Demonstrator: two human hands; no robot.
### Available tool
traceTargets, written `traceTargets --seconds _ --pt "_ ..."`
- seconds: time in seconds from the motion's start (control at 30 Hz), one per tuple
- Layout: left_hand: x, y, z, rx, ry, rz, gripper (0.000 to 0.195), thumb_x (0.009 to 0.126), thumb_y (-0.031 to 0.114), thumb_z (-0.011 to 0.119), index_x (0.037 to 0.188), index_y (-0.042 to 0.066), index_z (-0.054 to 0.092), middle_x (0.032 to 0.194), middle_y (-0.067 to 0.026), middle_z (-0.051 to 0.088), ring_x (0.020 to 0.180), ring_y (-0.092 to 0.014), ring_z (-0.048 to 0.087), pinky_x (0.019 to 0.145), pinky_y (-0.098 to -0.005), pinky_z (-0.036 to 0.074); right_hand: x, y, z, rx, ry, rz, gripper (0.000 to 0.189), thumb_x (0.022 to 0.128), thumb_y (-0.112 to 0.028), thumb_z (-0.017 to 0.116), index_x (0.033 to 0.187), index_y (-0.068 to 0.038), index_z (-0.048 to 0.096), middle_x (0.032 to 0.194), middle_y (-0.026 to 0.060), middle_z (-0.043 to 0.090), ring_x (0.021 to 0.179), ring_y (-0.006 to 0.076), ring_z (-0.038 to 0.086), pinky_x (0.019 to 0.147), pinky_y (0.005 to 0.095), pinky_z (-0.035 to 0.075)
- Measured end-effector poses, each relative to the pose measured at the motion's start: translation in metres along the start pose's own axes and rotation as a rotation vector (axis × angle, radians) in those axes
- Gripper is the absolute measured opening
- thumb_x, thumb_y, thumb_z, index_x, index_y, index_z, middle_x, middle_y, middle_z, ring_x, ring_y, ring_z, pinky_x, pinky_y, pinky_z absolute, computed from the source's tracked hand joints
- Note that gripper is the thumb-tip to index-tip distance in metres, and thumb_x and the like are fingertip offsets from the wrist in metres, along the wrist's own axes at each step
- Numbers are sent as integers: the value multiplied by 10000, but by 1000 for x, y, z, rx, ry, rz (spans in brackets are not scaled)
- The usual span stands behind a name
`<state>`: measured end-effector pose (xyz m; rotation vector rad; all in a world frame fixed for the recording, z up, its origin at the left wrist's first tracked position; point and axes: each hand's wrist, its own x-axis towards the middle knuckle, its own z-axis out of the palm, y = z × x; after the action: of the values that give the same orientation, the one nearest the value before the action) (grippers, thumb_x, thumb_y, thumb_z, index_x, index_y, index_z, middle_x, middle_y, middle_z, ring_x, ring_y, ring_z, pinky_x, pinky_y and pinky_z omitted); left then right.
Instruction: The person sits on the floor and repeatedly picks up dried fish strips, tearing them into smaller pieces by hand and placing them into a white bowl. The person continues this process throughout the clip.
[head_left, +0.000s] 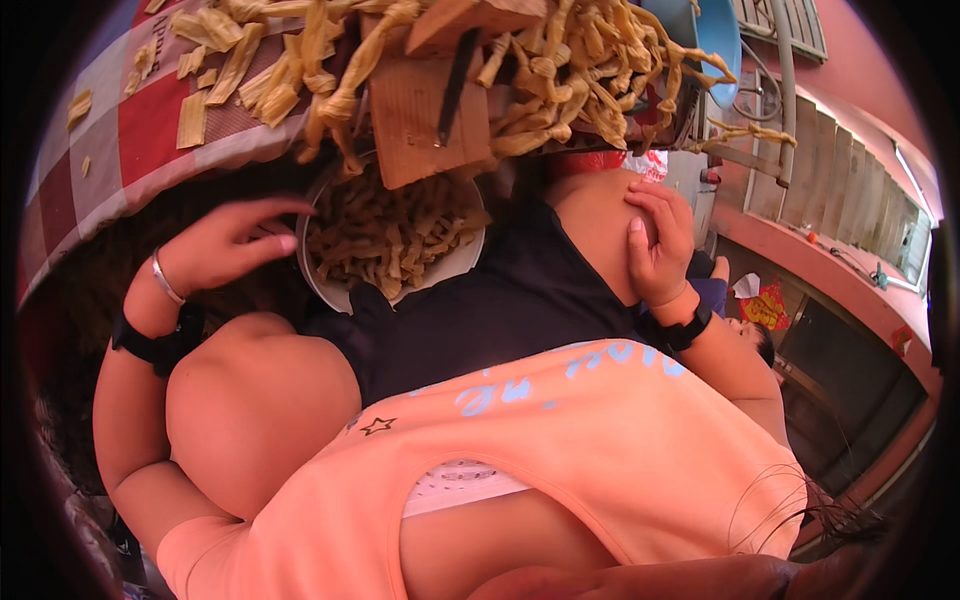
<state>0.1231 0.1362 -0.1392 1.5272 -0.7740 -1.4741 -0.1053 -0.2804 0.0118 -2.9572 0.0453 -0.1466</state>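
My left hand (240, 241), blurred, hovers at the left rim of a white basin (305, 259). Its thumb and fingers are apart and hold nothing. Inside the basin lies a heap of short yellow-brown cut pieces (394, 232), which look like tofu skin. My right hand (664, 244) rests on my bare right knee, holding nothing. Above the basin, a wooden board (431, 120) juts over the table edge. A dark blade (457, 94) slants across it, below a wooden block (476, 22). Long knotted yellow strips (585, 75) are piled to the right of the board.
Loose cut pieces (191, 120) and more strips (337, 97) lie on the checked tablecloth (161, 135). A blue plastic container (718, 49) stands at the table's right end. Beyond my right arm, another person (754, 334) is partly visible. Metal pipes (786, 90) rise near the wall.
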Motion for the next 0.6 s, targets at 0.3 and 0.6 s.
traceTargets --seconds 0.3,0.6 --pt "-83 -63 2 -170 512 -226 330 1022 238 567 1262 16 610 1143 -35 645 981 -113 594 869 -267 472 -17 10 -5 -1 71 -17 221 767 -98 656 983 -60 673 1077 104 663 1028 324 614 916 412 452" --pt "-218 34 69 1 884 -309 259 1043 217 534 1209 34 613 1086 -9 647 911 -79 595 779 -222 459 58 25 -50 43 -634 21 268 907 -326 664 911 -59 683 862 155 694 833 359 668 699 460 519"
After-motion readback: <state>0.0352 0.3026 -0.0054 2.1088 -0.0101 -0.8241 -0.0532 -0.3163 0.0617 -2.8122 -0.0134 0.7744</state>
